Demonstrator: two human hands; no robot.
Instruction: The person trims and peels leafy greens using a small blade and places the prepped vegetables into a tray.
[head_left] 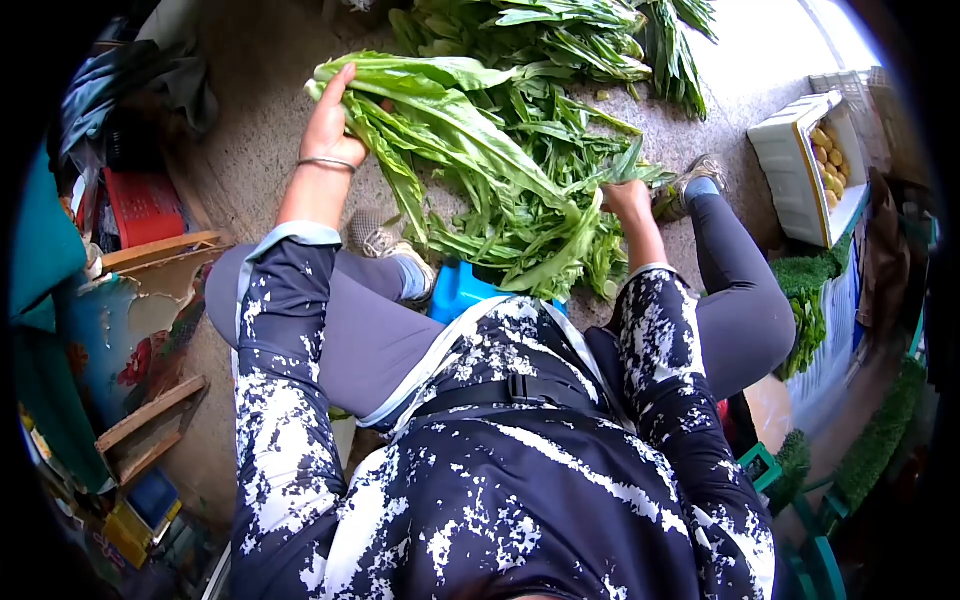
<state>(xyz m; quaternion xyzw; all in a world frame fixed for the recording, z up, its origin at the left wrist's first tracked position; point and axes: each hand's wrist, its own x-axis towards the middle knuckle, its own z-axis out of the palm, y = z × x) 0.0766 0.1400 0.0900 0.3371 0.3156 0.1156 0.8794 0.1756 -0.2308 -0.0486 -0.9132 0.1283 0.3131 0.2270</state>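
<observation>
A long bunch of leafy greens stretches from upper left toward the right, above a heap of loose leaves on the floor between my feet. My left hand, with a bangle at the wrist, grips the bunch near its left end, thumb on top. On the right, my right hand is closed at the leaf tips beside the heap; its fingers are partly hidden, and what it holds I cannot make out. Part of a blue plastic object shows under the near edge of the heap.
More bundles of greens lie at the top. A white foam box with yellowish round produce stands at the right, near green matting. On the left are a red basket and a wooden frame.
</observation>
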